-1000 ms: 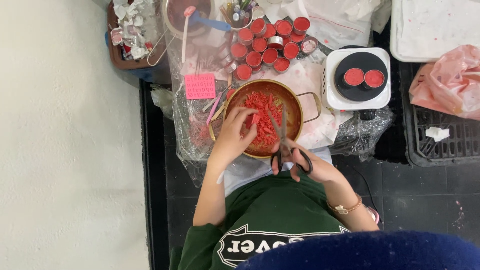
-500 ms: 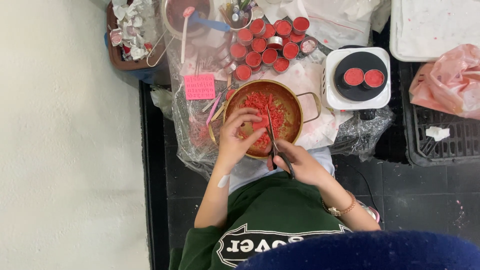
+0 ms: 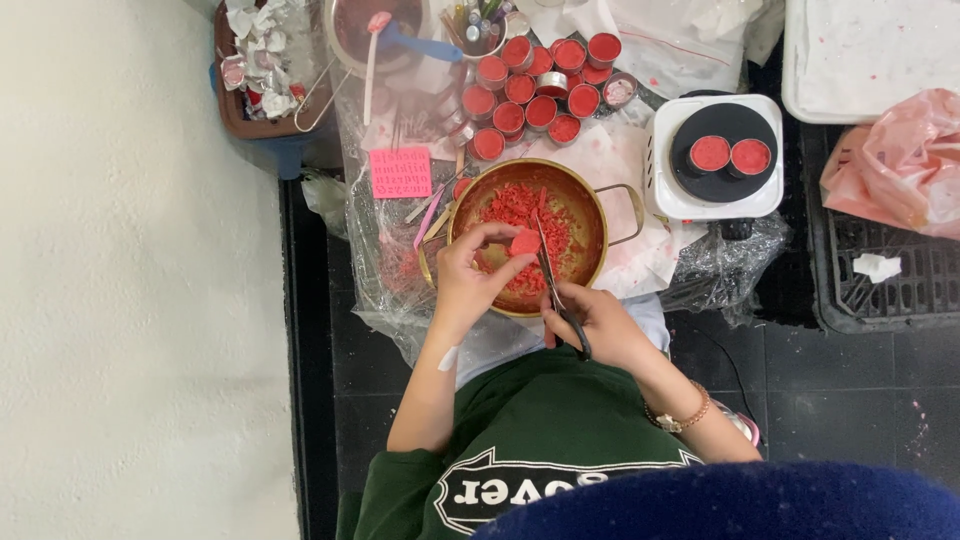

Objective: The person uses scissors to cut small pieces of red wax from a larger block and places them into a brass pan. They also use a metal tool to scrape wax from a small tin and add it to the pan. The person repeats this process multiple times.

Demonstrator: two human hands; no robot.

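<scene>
A brass pot [image 3: 590, 205] holds many small red wax pieces. Over its near side my left hand [image 3: 470, 275] pinches a red wax chunk [image 3: 524, 242] between its fingertips. My right hand [image 3: 595, 325] grips black-handled scissors [image 3: 552, 278] by the pot's near rim, and the blades point up into the pot right beside the chunk.
Several small tins of red wax [image 3: 535, 85] stand behind the pot. Two more tins sit on a white hotplate [image 3: 715, 155] to the right. A pink card [image 3: 400, 172], a pink bag [image 3: 905, 165], a black crate [image 3: 880, 270] and a white tray [image 3: 870, 55] lie around.
My right hand moved the scissors from the pot's right rim to its centre beside the wax chunk. My left hand drew back slightly towards the near rim.
</scene>
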